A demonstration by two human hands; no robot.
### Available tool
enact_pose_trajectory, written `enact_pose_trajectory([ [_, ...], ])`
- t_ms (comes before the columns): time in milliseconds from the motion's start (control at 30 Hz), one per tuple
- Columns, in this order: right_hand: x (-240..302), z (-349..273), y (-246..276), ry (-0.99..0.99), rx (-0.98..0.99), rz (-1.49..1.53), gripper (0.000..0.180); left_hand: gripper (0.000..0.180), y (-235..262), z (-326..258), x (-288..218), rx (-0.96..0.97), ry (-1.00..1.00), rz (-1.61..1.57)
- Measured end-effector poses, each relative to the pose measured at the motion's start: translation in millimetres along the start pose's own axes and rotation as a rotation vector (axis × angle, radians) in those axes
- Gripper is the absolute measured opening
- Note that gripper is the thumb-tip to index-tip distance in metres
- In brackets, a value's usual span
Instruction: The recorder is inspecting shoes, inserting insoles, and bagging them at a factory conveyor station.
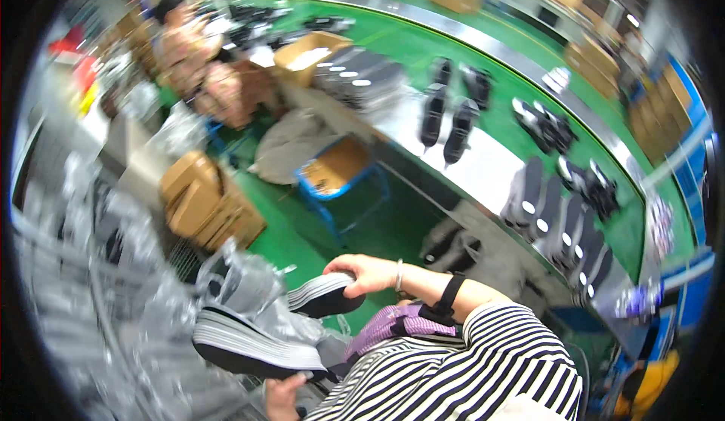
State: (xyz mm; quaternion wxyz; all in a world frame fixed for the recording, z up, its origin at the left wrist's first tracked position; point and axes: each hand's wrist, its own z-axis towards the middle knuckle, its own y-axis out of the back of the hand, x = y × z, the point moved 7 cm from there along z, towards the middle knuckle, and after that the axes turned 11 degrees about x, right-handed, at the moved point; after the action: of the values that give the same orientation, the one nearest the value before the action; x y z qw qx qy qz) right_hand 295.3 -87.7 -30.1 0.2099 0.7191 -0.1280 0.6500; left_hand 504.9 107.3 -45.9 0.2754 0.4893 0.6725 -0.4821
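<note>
My right hand (365, 274) is closed around one end of a short stack of insoles (310, 298), with pale grey layered edges and a black face. Closer to me, my left hand (285, 395) grips the end of a longer stack of insoles (249, 347), also grey-striped at the side and black underneath. Some of the left fingers are hidden. Both stacks are held in the air, tilted, beside a clear plastic bag (234, 277).
A worktable (483, 172) carries shoes (459, 126), a cardboard box (310, 55) and more insole stacks (559, 213). A blue-framed stool (332, 175) and cartons (204, 198) stand on the green floor. Another person (196, 58) sits far left. Bagged goods (113, 300) fill the left.
</note>
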Motion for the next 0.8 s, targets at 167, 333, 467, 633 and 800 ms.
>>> enact_pose_trajectory([
  [167, 4.5, -163.9, 108.1, -0.202, -0.370, 0.021, 0.051, 0.049, -157.8, 171.5, -52.6, 0.522, 0.125, 0.316],
  [333, 17.5, -306.0, 129.4, -0.234, -0.753, 0.189, 0.049, 0.065, -346.9, 261.3, -18.7, 1.042, 0.318, 0.357],
  [467, 26.7, -408.4, 101.0, -0.128, -1.194, 0.370, 0.050, 0.059, -463.8, 282.5, 34.3, 1.354, 0.470, 0.284],
  [633, 20.5, -480.7, 31.6, 0.060, -1.724, 0.536, 0.058, 0.059, -570.5, 266.2, 110.1, 1.563, 0.598, 0.589],
  [800, 20.5, -463.7, 11.3, 0.192, -1.951, 0.594, 0.058, 0.039, -606.4, 261.6, 192.5, 1.663, 0.855, 0.577],
])
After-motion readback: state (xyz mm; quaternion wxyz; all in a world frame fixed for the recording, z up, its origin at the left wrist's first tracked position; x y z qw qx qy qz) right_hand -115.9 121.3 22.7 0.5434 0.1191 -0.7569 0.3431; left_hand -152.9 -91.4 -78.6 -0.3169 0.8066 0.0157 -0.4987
